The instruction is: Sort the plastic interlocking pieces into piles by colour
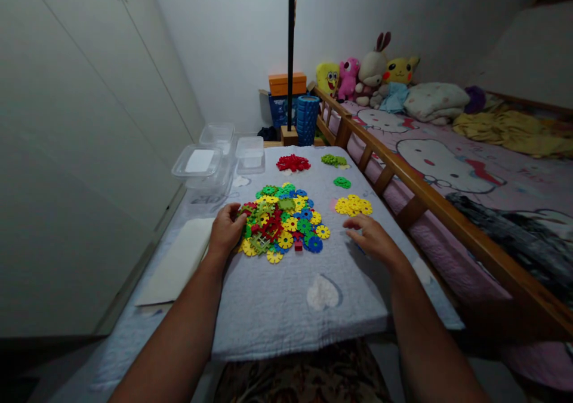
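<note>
A mixed pile of coloured plastic snowflake discs [284, 221] lies in the middle of a pale blue quilted pad [290, 301]. My left hand [226, 230] rests at the pile's left edge, fingers curled onto the pieces there. My right hand [371, 239] hovers low over the pad right of the pile, fingers curved, just below a sorted yellow group [353, 205]. A bit of blue shows under its fingers. Further back lie a red group [292, 163], a light green group [333, 160] and a small darker green group [342, 182].
Clear plastic containers [203, 167] and lids stand at the back left, a white sheet [179, 260] left of the pad. A black pole [290, 57] rises behind. A wooden bed rail [425, 194] runs along the right; plush toys [371, 71] sit beyond.
</note>
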`<state>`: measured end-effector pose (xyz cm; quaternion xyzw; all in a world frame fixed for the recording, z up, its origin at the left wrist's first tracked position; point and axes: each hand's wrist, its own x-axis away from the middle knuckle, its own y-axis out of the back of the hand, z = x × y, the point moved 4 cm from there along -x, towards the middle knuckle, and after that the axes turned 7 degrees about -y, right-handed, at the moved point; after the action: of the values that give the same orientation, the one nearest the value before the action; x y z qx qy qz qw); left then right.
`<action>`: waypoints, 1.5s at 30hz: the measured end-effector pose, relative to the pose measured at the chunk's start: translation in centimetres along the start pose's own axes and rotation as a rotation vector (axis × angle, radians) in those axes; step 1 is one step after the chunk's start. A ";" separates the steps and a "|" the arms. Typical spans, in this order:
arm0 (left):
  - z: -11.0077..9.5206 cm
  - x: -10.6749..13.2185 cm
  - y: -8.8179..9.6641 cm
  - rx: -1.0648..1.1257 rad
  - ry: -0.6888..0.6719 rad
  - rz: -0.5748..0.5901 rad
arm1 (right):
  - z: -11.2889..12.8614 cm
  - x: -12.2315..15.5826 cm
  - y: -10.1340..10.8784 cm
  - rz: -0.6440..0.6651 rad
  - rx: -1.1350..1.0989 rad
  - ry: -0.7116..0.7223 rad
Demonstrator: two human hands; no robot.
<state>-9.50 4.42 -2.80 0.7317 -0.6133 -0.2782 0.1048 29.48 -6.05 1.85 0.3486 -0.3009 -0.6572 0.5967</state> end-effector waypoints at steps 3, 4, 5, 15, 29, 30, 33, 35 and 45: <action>0.1 0.0 -0.1 0.015 0.003 0.000 | 2.8 -1.6 -2.7 0.089 0.066 0.112; 0.2 -0.1 -0.1 0.020 0.005 0.000 | 3.4 -2.2 -3.5 0.090 0.094 0.127; 0.3 -0.1 -0.1 0.024 0.005 0.000 | 3.9 -2.9 -4.1 0.075 0.122 0.131; 0.5 -0.2 -0.2 0.002 -0.011 0.005 | 4.4 -5.4 -6.8 0.037 0.208 0.038; 0.5 -0.1 -0.1 0.011 -0.011 -0.001 | 2.6 -5.2 -4.8 -0.171 0.286 0.002; 0.5 -0.1 -0.1 0.009 -0.011 0.002 | 2.1 -5.2 -4.2 -0.214 0.303 -0.035; 0.5 -0.1 0.0 0.006 -0.011 0.009 | 0.5 -5.1 -2.5 -0.310 0.367 -0.183; 0.5 -0.1 -0.1 0.008 -0.011 0.010 | -0.4 -5.1 -1.8 -0.326 0.402 -0.281; 0.5 -0.1 -0.1 -0.015 -0.014 0.016 | -1.8 -5.2 -1.1 -0.349 0.406 -0.423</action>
<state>-9.70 4.59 -3.23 0.7240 -0.6178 -0.2872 0.1081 30.57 -0.76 0.39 0.3624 -0.4787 -0.7338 0.3179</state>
